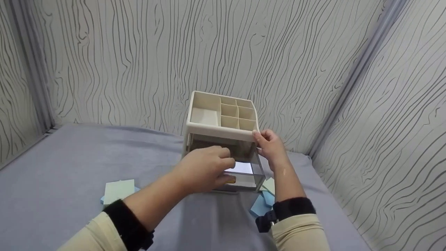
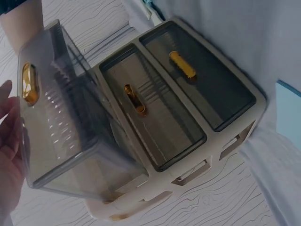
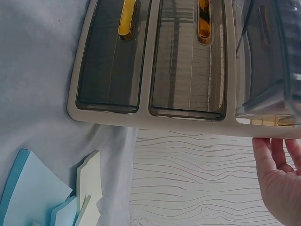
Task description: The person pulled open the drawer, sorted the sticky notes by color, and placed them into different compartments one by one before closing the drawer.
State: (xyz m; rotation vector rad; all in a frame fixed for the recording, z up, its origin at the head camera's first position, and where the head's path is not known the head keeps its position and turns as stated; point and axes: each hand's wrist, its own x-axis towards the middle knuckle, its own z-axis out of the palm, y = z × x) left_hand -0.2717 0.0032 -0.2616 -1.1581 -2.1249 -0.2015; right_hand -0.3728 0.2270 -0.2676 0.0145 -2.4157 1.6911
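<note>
A cream desk organizer (image 1: 223,129) stands on the cloth, with an open-topped tray of compartments above. Its upper clear drawer (image 2: 89,155) is pulled out, and a gold handle (image 2: 29,84) sits on that drawer's front. My left hand (image 1: 205,169) is at the drawer front with bent fingers, next to the handle, which shows uncovered in the left wrist view. A bright white patch (image 1: 243,168) shows inside the drawer. With my right hand (image 1: 273,148) I grip the organizer's upper right corner, thumb at the front edge, fingers (image 3: 265,155) against the side.
Two lower drawers (image 2: 153,110) with gold handles are closed. Pale green pads (image 1: 119,191) over blue ones lie on the left of the cloth. Blue pads (image 1: 260,205) and pale green pads (image 3: 89,179) lie on the right. Wood-patterned walls (image 1: 146,62) enclose the grey-covered table (image 1: 69,167).
</note>
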